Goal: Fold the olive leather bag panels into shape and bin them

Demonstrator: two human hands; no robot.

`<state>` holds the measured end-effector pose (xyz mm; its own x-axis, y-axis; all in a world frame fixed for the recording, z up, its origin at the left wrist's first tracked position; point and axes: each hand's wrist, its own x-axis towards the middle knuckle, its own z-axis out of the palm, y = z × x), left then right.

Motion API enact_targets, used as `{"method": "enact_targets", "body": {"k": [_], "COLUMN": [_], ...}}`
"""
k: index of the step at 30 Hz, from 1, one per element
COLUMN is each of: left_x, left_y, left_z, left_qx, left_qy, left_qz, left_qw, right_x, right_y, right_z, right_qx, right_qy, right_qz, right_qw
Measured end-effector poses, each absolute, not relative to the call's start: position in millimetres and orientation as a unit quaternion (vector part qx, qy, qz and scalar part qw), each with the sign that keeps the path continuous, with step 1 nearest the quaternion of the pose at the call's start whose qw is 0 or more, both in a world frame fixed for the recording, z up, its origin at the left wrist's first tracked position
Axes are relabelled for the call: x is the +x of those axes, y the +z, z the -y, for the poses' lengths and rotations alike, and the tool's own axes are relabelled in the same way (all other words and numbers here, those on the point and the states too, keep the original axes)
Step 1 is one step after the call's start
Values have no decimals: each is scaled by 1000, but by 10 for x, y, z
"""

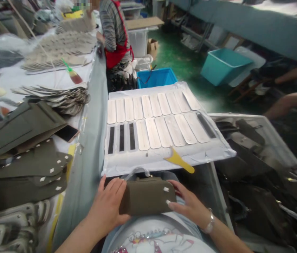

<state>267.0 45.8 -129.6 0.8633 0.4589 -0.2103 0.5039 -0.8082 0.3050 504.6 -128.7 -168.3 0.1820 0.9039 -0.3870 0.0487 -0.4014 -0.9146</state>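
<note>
An olive-green leather piece (147, 196), folded and dotted with small white tabs, lies on my lap. My left hand (109, 205) presses on its left end with the thumb curled around the edge. My right hand (187, 203) holds its right end, fingers bent along the side. Just beyond it a white board (127, 161) carries two rows of pale strips (161, 119) and several black strips (122, 137). A yellow scraper (179, 161) rests on the board's near edge.
Stacks of olive leather parts (29, 165) and grey cut pieces (58, 98) cover the table at left. A bin with dark parts under plastic (256, 168) stands at right. A person in a red apron (116, 35) works ahead; blue tubs (157, 77) sit on the green floor.
</note>
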Motion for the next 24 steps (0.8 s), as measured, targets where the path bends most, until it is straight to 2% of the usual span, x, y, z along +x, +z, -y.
{"method": "enact_targets", "body": {"k": [4,8,12,19,24], "left_x": [3128,3406,3269,2979,2996], "left_y": [-1428,-1500,-1406,-1332,-1379], "left_z": [-177,-13,-116,-305,-317], "left_qx": [958,952,948,940,937], "left_qy": [-49,-18,-41,-51,-21], "left_qz": [-188,-186,-208,-234,-232], "left_qw": [212,240,236,244,259], "right_x": [5044,5026,5008,5065,5026], "right_y": [-1732,-1624,-1495,-1402,-1356], "right_z": [1356,1358,1301,1140,1073], "right_qx": [-680,-754,-783,-772,-741], "right_qy": [484,421,389,437,390], "right_qz": [293,318,358,410,497], "right_qw": [466,391,328,210,229]}}
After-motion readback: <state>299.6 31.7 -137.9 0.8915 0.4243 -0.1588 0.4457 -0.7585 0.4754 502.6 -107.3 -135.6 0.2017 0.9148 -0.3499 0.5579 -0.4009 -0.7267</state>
